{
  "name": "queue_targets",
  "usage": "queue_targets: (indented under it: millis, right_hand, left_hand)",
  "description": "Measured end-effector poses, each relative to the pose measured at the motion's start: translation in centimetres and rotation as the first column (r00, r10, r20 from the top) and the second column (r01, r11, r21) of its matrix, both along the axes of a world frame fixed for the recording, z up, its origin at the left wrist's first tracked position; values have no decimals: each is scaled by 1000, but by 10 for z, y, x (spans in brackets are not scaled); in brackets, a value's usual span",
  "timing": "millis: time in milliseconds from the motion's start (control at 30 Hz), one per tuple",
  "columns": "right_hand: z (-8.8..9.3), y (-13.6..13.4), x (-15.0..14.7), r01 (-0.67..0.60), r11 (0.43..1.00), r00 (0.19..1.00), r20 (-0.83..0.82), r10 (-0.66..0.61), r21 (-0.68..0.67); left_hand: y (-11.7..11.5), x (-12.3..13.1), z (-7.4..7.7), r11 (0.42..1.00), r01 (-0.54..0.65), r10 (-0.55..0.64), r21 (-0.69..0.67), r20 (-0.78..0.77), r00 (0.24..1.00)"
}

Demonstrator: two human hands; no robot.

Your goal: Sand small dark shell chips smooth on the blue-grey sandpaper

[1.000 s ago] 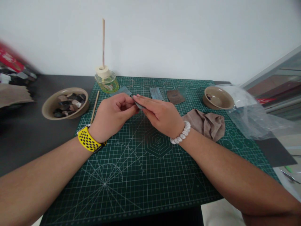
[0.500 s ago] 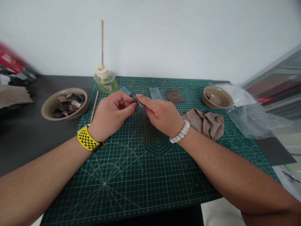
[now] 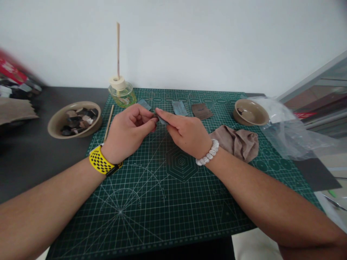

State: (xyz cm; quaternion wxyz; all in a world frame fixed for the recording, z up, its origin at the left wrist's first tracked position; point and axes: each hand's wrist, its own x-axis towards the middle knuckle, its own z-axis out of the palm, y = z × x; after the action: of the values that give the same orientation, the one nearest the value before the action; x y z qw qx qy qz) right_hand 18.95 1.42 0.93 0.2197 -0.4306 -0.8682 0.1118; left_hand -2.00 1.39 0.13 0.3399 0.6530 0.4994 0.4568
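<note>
My left hand (image 3: 127, 130) pinches a small dark piece (image 3: 155, 115) between thumb and fingers; most of it is hidden. Pressed against that piece is a folded bit of grey-blue sandpaper (image 3: 163, 121), which my right hand (image 3: 187, 131) grips under its outstretched index finger. Both hands meet above the green cutting mat (image 3: 141, 224). Behind them lie a blue-grey sandpaper square (image 3: 144, 104), another blue-grey one (image 3: 179, 108) and a brown one (image 3: 201, 111). A crumpled brown cloth (image 3: 238, 142) rests beside my right wrist.
At left, a tan bowl (image 3: 55, 127) holds several dark and brown chunks. A tan bowl (image 3: 256, 113) at right has one small piece inside. A glass diffuser bottle (image 3: 121, 95) with upright sticks stands near the wall, a thin wooden stick (image 3: 108, 122) below it. Clear plastic (image 3: 287, 133) lies rightward.
My right index finger and the sandpaper have shifted very slightly against the small piece. My left hand keeps nearly the same place, and everything else is unchanged.
</note>
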Motion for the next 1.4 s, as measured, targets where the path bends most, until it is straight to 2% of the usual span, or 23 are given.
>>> queue_targets:
  millis: [133, 233, 367, 567, 933, 1233, 1400]
  right_hand:
    - [-5, 0, -1, 46, 999, 999, -5, -46, -8]
    - [-7, -1, -2, 44, 999, 998, -36, -44, -2]
    - [-7, -3, -1, -5, 1000, 996, -89, 5, 4]
    - [-4, -2, -1, -98, 995, 989, -107, 100, 26]
    - [-3, -3, -3, 13, 998, 994, -110, -21, -66]
    - [0, -7, -2, -59, 998, 994, -89, 59, -1]
    - [4, -7, -3, -17, 1000, 1000, -16, 17, -17]
  left_hand:
    - [1, 0, 0, 1000, -21, 21, -9, 3, 1000]
    - [2, 1, -1, 1000, 6, -6, -12, 5, 1000]
    - [1, 1, 0, 998, 57, -57, -1, -28, 998]
    - [-1, 2, 2, 998, 33, -27, 59, -92, 995]
    - [-2, -1, 2, 1000, 2, 0, 18, -101, 995]
    - [-1, -3, 3, 996, 58, -44, 72, -179, 983]
    - [-2, -2, 2, 995, 60, -54, 84, -71, 996]
